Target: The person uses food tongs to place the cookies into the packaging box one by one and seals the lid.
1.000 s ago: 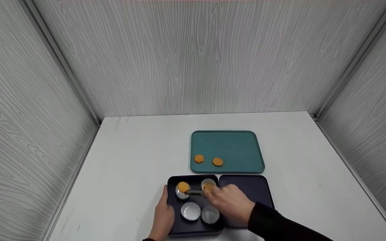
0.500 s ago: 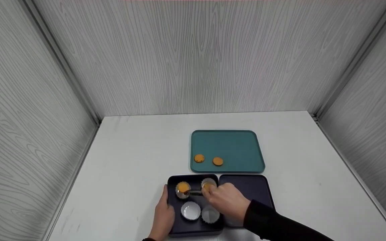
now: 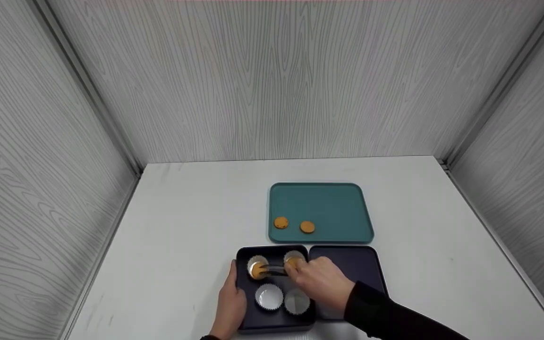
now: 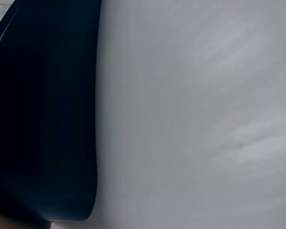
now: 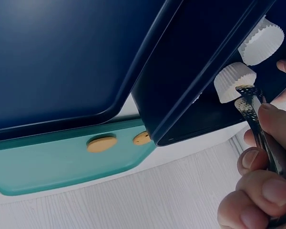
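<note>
My right hand (image 3: pixel 321 282) holds small metal tongs (image 5: pixel 262 129) with pierced tips, which stand slightly apart in the right wrist view. In the head view, the tips are at a round cookie (image 3: pixel 258 271) in the far-left white paper baking cup (image 3: pixel 256 259); whether they touch it I cannot tell. Another cookie (image 3: pixel 293 260) sits in the far-right cup (image 3: pixel 294 254), partly behind my fingers. Two nearer cups (image 3: pixel 269 297) show no cookie. All stand in a dark box (image 3: pixel 272 326). My left hand (image 3: pixel 230 302) grips its left side wall, seen from outside in the left wrist view.
Behind the box lies a teal tray (image 3: pixel 321 203) with two cookies (image 3: pixel 307 227) near its front edge. A flat dark lid or tray (image 3: pixel 347 269) adjoins the box's right side, partly under my right arm. Grey wood-grain panels (image 3: pixel 276 85) enclose the white table.
The cookie in the far-left cup has shifted from the cup's back edge toward its front and lower into it. The tong tips have spread apart. My left hand has stayed in place.
</note>
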### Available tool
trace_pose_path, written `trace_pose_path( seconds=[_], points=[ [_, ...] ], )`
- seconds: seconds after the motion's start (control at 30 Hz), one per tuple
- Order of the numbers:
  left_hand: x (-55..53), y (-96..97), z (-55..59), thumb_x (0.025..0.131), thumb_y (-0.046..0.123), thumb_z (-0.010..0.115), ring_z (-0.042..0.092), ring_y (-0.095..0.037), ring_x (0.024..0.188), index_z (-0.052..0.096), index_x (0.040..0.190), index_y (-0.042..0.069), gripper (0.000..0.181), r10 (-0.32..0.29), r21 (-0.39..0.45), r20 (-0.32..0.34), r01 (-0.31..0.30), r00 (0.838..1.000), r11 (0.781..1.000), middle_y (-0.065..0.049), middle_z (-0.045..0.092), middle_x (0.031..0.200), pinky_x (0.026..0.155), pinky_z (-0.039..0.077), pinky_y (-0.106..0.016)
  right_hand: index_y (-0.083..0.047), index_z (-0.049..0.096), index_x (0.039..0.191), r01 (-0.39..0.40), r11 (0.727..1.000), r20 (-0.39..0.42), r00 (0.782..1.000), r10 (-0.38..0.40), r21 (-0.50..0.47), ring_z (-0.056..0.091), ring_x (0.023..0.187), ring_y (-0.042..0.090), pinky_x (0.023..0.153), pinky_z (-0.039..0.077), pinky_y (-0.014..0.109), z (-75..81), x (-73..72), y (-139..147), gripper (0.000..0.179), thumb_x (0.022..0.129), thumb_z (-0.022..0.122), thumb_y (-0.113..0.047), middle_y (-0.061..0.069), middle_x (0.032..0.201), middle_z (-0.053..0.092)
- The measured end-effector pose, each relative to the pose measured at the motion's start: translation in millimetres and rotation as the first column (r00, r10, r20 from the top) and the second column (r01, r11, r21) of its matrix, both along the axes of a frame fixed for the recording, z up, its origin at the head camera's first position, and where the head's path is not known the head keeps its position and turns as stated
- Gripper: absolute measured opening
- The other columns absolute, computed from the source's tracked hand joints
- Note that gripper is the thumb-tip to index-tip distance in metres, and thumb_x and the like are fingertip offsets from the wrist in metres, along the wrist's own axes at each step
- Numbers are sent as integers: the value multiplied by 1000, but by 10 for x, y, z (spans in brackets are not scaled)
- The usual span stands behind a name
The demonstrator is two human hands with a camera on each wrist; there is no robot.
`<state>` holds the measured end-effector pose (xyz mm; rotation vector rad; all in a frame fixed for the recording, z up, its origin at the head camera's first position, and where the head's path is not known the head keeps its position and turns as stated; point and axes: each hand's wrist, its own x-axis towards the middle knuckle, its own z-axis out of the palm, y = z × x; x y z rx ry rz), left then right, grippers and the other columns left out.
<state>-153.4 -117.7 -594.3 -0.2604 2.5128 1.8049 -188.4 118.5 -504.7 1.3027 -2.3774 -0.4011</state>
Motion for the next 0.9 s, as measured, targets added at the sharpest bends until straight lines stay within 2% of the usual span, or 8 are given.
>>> trace_pose_path(
  seconds=[0.17,0.37,0.53,0.73,0.9],
  points=[
    [-6,5,-3,95,-10,31,15,-37,155,13,163,0,72,-3,28,12,3,1000,1000,-20,17,169,127,14,-54,-15,65,109,12,997,48,999,-9,-74,33,45,8,39,16,25,0,-25,85,17,95,73,-19,-2,78,60],
    [-9,5,-4,94,-10,31,16,-38,155,15,163,-1,71,2,5,1,-2,1000,1000,-20,18,168,126,15,-54,-11,69,120,48,992,13,999,-47,-113,36,45,9,36,25,25,20,-75,236,36,85,78,-7,0,73,57],
    [-20,2,-2,93,-10,32,17,-39,155,16,162,-2,71,9,-4,-8,-9,1000,1000,-21,20,168,126,16,-54,-11,71,123,94,982,25,996,-91,-161,36,45,9,36,28,24,51,-123,365,36,87,78,-11,1,75,61],
    [-25,3,-5,95,-8,32,15,-37,155,15,163,1,71,8,17,16,-8,1000,1000,-19,18,169,127,14,-54,-9,72,123,168,966,44,986,-162,-196,34,42,11,36,27,25,108,-174,499,36,88,75,-2,5,78,64],
    [-13,8,-9,92,-10,32,16,-40,154,15,163,-1,73,10,9,17,-10,1000,1000,-22,19,168,126,15,-55,-6,72,123,219,952,21,975,-220,-214,45,43,16,34,36,28,110,-249,614,35,91,77,-20,7,78,65]
  ],
)
